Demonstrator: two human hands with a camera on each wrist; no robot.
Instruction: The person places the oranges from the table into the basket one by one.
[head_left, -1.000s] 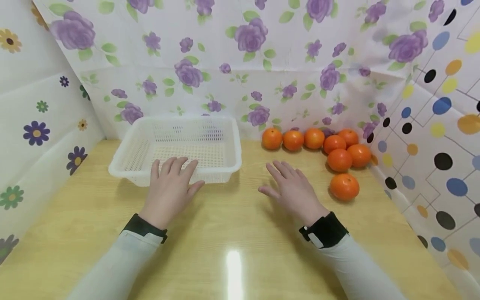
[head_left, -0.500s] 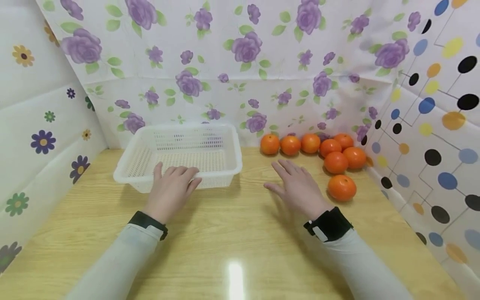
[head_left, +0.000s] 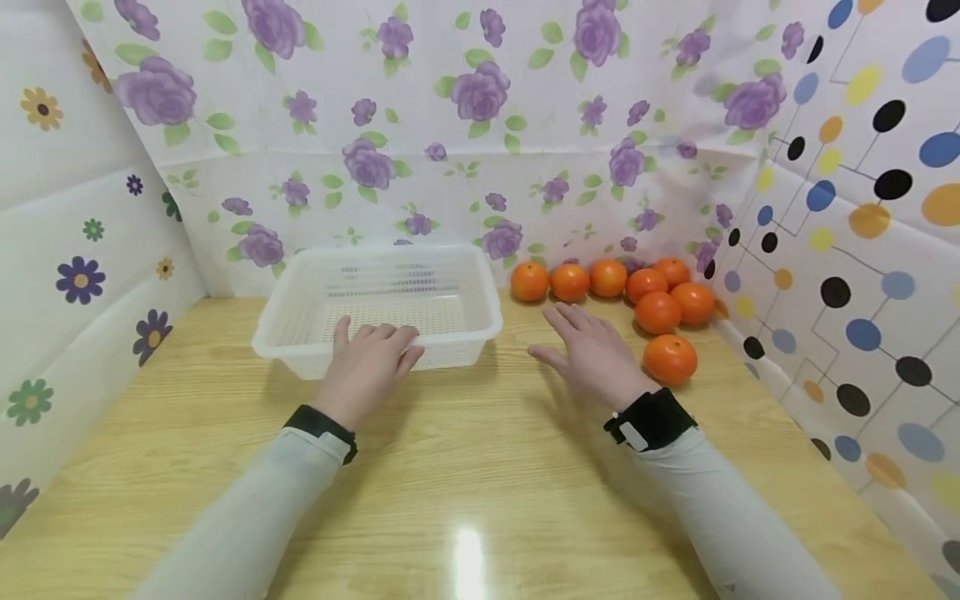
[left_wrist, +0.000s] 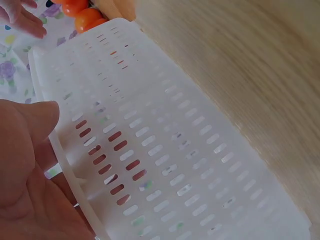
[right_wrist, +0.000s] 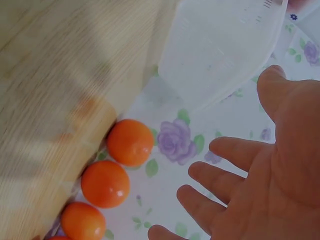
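Observation:
A white perforated plastic basket (head_left: 461, 340) stands on the table against the back cloth, left of the middle. My left hand (head_left: 366, 371) grips its front rim. Fingers are curled over into the basket and show through its slots in the left wrist view, while the thumb (left_wrist: 42, 117) lies on the outer side. To the right, my right hand (head_left: 596, 358) hovers with fingers spread and holds nothing. Beyond and beside it lie several oranges, the closest one (head_left: 670, 359) just right of the hand. In the right wrist view, oranges (right_wrist: 131, 142) line the table's back edge.
Purple-flowered cloth (head_left: 480, 92) hangs behind the table (head_left: 420, 492). A dotted cloth (head_left: 862, 250) walls off the right side, and a cloth with small flowers (head_left: 82, 192) the left. A row of oranges (head_left: 570, 282) runs along the back right.
My left fingers have curled over the basket's front rim. The basket has slid to the right, closer to the oranges. My right hand stays raised near the fruit.

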